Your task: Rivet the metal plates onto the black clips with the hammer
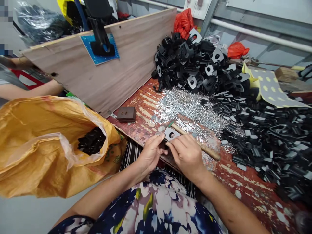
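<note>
My left hand [153, 152] holds a black plastic clip with a grey pad and a round hole [167, 133] between thumb and fingers, just over the table's near edge. Against the clip's right and near side, the fingers of my right hand [188, 154] are pinched together; whether a small part sits between them is hidden. Beneath and behind the hands lies a hammer [209, 152] with a wooden handle, its head toward the far left. Loose silvery pins and small springs [185, 105] are heaped just beyond it.
Black clip parts [187, 61] are piled at the back and along the right. A brown block [126, 114] lies left, by a wooden board [136, 48]. At far left stands an orange sack [48, 175] with black pieces; another person's arm [44, 89] shows behind it.
</note>
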Motion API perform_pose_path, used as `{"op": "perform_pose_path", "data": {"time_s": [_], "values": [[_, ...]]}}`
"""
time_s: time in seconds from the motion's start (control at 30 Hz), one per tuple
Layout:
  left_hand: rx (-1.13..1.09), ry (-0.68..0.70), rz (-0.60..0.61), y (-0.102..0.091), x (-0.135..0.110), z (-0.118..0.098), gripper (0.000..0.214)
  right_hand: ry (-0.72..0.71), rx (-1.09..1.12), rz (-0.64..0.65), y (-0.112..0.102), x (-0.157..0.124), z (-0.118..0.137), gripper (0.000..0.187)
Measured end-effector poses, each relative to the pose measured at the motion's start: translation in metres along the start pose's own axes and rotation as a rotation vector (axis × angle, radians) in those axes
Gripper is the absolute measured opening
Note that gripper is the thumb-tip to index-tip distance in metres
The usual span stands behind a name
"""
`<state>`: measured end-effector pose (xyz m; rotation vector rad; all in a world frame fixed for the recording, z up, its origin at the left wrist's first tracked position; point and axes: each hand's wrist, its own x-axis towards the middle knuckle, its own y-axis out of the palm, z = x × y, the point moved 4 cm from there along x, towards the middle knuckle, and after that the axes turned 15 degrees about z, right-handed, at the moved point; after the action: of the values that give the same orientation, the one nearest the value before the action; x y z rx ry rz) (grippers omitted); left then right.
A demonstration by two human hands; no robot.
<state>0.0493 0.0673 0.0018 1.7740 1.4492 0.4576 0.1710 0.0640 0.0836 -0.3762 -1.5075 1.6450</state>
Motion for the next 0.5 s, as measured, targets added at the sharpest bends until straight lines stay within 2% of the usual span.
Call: {"op": "perform_pose_path", "data": {"time_s": [0.07, 0.17, 0.27, 0.4, 0.47, 0.5], "values": [[0.007, 0.026, -0.007, 0.003, 0.0, 0.0, 0.031, -0.019, -0.115, 0.001, 0.004, 0.0, 0.007, 0.031], [0.028, 0.05, -0.019, 0.005, 0.001, 0.0, 0.031, -0.029, -0.166, 0.008, 0.012, -0.002, 0.01, 0.033], [0.072, -0.015, 0.018, 0.005, -0.003, -0.001, 0.033, 0.024, -0.061, 0.031, 0.017, -0.005, -0.001, 0.031], [0.115, -0.042, 0.123, 0.001, -0.018, -0.003, 0.032, 0.102, 0.086, -0.049, 0.015, -0.014, -0.007, 0.027], [0.281, 0.003, 0.104, -0.006, -0.028, -0.008, 0.04, 0.099, 0.107, -0.055, 0.016, -0.016, -0.002, 0.025], [0.418, 0.035, 0.07, -0.01, -0.033, -0.012, 0.045, 0.073, 0.131, -0.017, 0.017, -0.017, 0.0, 0.022]]}}
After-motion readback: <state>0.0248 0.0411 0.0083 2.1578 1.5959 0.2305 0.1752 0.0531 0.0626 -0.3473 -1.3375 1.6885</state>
